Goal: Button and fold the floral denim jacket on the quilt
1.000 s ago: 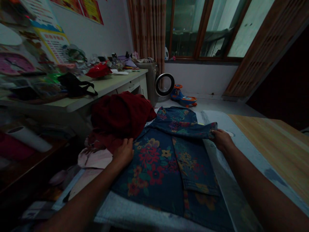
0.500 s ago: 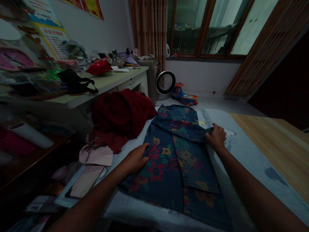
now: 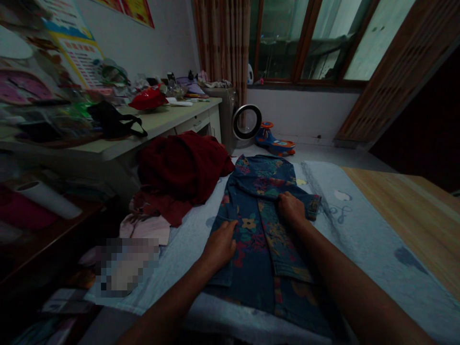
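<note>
A dark blue floral denim jacket (image 3: 251,258) lies spread on a pale blue bedcover (image 3: 362,239) in front of me. Its left edge is folded inward, and my left hand (image 3: 220,244) is closed on that fold, thumb and fingers on the cloth. One sleeve (image 3: 283,239) runs down the middle of the jacket. Another sleeve lies across the upper part, its cuff (image 3: 313,207) sticking out to the right. My right hand (image 3: 292,209), fingers curled, is closed on cloth by this crossing sleeve, left of the cuff. The fingertips are partly hidden.
A dark red heap of cloth (image 3: 187,165) lies left of the jacket, with pale pink cloth (image 3: 149,227) nearer me. A cluttered desk (image 3: 161,122) stands at the left. Bare wooden board (image 3: 402,196) borders the bedcover at right. Beyond is an open washer door (image 3: 235,122).
My left hand has moved right and slightly up, turning the jacket's left edge inward. My right hand has moved left from the cuff, which now lies free on the right.
</note>
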A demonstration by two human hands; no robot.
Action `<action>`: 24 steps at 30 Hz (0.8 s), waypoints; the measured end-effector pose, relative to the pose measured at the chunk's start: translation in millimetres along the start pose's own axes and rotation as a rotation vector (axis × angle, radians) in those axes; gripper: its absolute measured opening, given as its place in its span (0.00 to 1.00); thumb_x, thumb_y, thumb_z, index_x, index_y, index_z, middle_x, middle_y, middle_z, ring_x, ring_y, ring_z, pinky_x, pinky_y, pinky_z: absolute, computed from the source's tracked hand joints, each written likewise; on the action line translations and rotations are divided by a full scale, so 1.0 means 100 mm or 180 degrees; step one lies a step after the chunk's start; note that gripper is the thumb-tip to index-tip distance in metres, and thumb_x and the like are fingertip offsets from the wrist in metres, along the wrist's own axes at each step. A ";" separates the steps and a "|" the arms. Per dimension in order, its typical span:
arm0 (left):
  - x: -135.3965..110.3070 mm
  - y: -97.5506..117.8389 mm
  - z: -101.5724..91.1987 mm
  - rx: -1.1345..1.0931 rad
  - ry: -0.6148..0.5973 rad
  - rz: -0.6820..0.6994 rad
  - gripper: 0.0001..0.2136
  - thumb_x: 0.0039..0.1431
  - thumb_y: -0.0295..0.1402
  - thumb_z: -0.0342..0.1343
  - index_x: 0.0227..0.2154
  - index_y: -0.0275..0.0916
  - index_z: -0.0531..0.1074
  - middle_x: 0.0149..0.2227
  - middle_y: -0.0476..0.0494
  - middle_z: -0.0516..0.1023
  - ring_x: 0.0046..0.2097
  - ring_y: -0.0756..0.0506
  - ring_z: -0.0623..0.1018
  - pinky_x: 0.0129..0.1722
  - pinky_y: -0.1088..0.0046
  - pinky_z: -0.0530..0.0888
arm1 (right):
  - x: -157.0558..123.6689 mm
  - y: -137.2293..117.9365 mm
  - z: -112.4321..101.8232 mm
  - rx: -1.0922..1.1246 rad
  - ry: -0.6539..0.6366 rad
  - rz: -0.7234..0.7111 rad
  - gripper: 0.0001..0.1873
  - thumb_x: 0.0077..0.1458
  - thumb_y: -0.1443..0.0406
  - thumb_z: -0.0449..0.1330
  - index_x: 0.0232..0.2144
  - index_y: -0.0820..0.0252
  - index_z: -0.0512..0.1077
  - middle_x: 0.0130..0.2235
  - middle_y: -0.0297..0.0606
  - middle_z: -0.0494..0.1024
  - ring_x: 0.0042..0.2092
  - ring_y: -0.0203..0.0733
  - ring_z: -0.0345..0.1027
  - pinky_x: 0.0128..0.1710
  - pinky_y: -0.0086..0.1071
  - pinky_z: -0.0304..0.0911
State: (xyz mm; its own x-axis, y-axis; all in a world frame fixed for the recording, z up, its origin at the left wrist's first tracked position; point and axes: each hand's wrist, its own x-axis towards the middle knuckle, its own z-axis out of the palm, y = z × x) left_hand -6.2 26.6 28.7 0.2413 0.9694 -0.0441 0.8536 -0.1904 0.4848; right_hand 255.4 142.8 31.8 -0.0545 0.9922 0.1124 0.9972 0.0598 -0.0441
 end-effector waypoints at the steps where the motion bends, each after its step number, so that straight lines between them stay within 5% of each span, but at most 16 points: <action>1: 0.01 0.02 -0.02 -0.0042 0.0053 0.0005 0.28 0.54 0.23 0.50 0.59 0.39 0.61 0.53 0.39 0.71 0.53 0.44 0.74 0.55 0.69 0.69 | 0.03 0.01 -0.02 0.0086 0.0063 0.0120 0.16 0.64 0.66 0.46 0.42 0.57 0.74 0.44 0.44 0.75 0.40 0.44 0.71 0.36 0.32 0.59; 8: 0.02 0.32 -0.10 -0.0297 0.0245 0.0395 0.25 0.55 0.23 0.50 0.57 0.42 0.64 0.51 0.42 0.70 0.50 0.45 0.74 0.52 0.70 0.70 | 0.34 0.37 -0.21 0.1173 0.0754 0.0929 0.17 0.58 0.69 0.48 0.48 0.60 0.70 0.40 0.45 0.77 0.40 0.46 0.70 0.42 0.34 0.61; 13: -0.02 0.49 0.08 -0.0277 -0.0132 0.0642 0.23 0.57 0.24 0.50 0.56 0.43 0.65 0.49 0.43 0.70 0.50 0.44 0.74 0.52 0.69 0.71 | 0.38 0.75 -0.17 0.1724 0.1525 0.1454 0.18 0.53 0.70 0.49 0.46 0.61 0.69 0.41 0.43 0.75 0.44 0.45 0.66 0.48 0.35 0.62; 18: -0.07 0.52 0.20 -0.0089 -0.0492 0.0694 0.23 0.56 0.25 0.51 0.55 0.43 0.66 0.49 0.41 0.70 0.50 0.43 0.74 0.51 0.68 0.72 | 0.23 0.76 -0.02 0.0781 0.0889 0.1033 0.21 0.51 0.71 0.53 0.49 0.68 0.68 0.48 0.53 0.70 0.51 0.51 0.64 0.52 0.40 0.59; 24: -0.08 0.53 0.20 -0.0107 -0.0497 0.0556 0.25 0.57 0.27 0.51 0.59 0.43 0.62 0.53 0.40 0.70 0.52 0.41 0.74 0.53 0.66 0.71 | 0.11 0.30 -0.12 -0.0042 0.0537 0.0654 0.24 0.59 0.70 0.50 0.57 0.60 0.64 0.55 0.55 0.65 0.46 0.52 0.69 0.43 0.40 0.62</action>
State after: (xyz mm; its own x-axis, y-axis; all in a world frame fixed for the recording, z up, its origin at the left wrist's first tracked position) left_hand 46.0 5.5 37.7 0.4548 0.8860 -0.0904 0.7774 -0.3454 0.5257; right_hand 285.6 154.2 44.0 0.1571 0.9510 0.2664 0.9872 -0.1434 -0.0703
